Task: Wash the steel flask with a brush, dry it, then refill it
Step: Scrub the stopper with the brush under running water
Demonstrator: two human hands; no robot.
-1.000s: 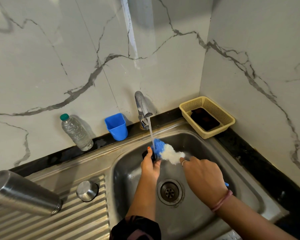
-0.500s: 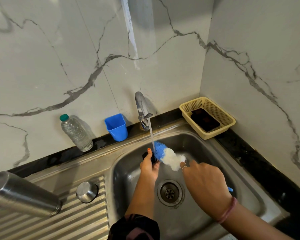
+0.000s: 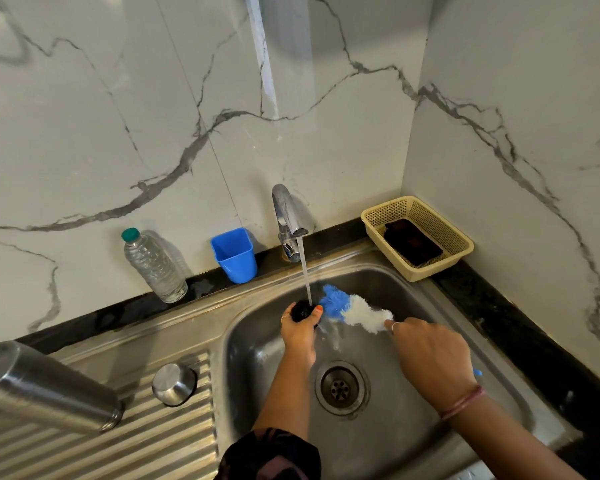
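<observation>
In the head view, a steel sink is seen set into a dark worktop in a corner of marble-patterned wall; water is seen running from the tap in a thin stream down onto a small dark object, which is gripped by the left hand with the fingers curled round it; what the dark object is cannot be told from this view. The brush, with a blue tip and a white body of bristles, is held just to the right of the stream, its blue tip beside the dark object; its handle is gripped by the right hand, fingers curled round it, and the blue end of the handle is seen past the wrist. Both hands are held over the basin, above the drain.

The steel flask is seen lying on its side on the ribbed draining board at the lower left, well apart from both hands; a steel cap is seen standing on the board just beside the flask's end. On the worktop against the wall, a clear plastic bottle with a green top and a blue cup are placed left of the tap; a cream basket holding something dark is placed in the right corner.
</observation>
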